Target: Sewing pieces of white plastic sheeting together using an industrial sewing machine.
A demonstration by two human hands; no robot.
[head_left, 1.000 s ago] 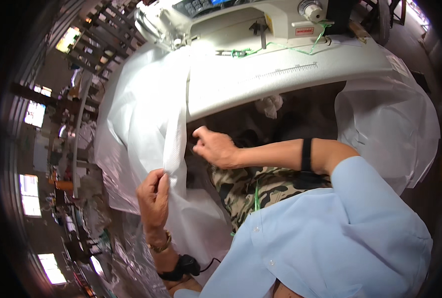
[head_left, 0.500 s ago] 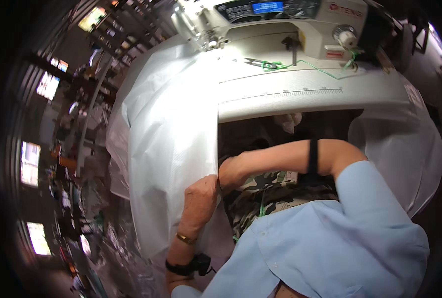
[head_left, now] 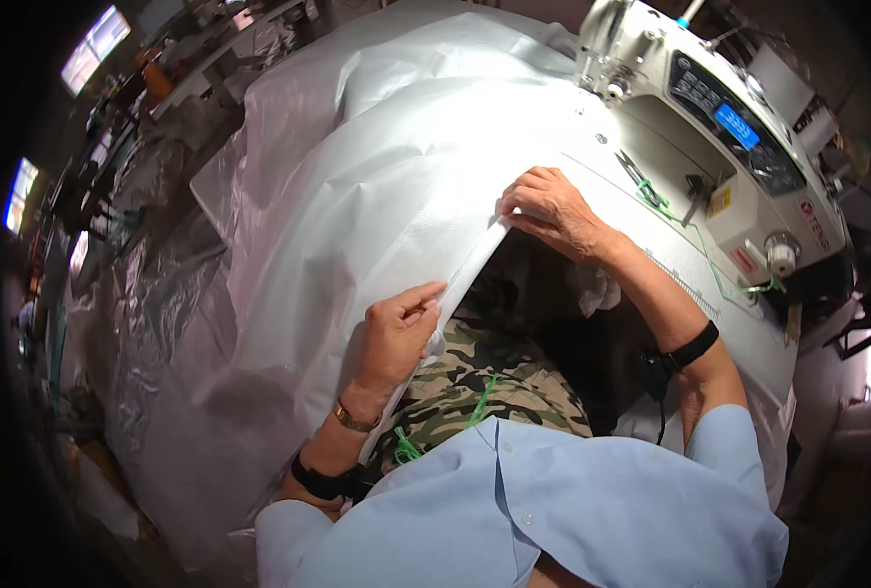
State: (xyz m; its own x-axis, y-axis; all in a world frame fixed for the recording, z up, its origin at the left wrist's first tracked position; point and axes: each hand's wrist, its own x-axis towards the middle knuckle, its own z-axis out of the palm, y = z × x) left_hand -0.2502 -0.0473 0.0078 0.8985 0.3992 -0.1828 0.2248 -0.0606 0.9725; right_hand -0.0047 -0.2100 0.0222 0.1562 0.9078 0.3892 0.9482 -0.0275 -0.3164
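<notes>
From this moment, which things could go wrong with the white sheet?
The white sheet has many wrinkles, so its edge may fold unevenly between the left hand and right hand. The loose green thread on the sewing machine might catch on it. The black cable hanging by the right forearm could perhaps snag the sheet.

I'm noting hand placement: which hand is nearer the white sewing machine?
The right hand, pinching the glossy white sheet; the left hand, lower along its edge, is farther from the sewing machine.
</notes>
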